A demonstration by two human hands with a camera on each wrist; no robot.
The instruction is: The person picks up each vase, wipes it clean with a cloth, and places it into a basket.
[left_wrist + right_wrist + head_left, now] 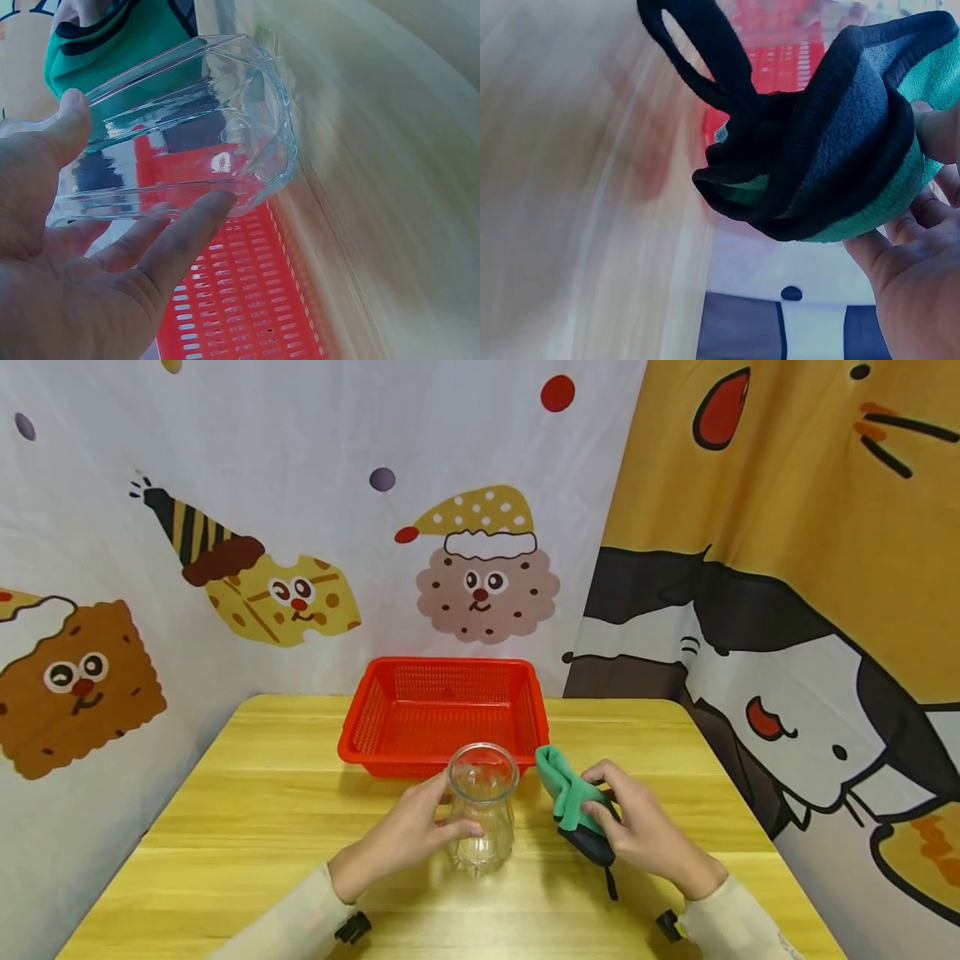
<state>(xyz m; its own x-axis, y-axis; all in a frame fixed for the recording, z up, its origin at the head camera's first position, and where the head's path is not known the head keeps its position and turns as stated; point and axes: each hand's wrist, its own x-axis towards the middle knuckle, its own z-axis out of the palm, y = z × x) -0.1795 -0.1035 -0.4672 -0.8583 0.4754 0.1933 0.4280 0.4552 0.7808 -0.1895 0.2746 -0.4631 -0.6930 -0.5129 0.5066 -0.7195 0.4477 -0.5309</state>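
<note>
Nearest you, your pale sleeves [288, 914] come in from the bottom edge, a small black fitting [352, 927] near the left wrist and another black piece [667, 927] near the right; both forearms reach in over the wood-grain tabletop [262, 793]; your right hand [641, 827] has its fingers pinching a green cloth [573, 793], thumb on the near side; the cloth is bunched and folded, black-edged, with a grey-blue face showing in the right wrist view and a black loop [611, 883] hanging off its near end; your left hand [408, 831] is curved round a clear glass jar [486, 802], thumb on the near side, the other fingers separated and laid along the opposite side; jar is roughly upright, mouth up, left of the cloth and apart from it, ribbed toward the base; can't tell whether the base touches the tabletop; just beyond the jar, a red basket [408, 766] with perforated walls sits at the far part of the tabletop, the jar's rim overlapping its front edge in the head view; behind it, a white curtain [315, 435] printed with biscuit and cheese characters in party hats; an orange curtain [675, 502] with a black-and-white animal print hangs to the right.
</note>
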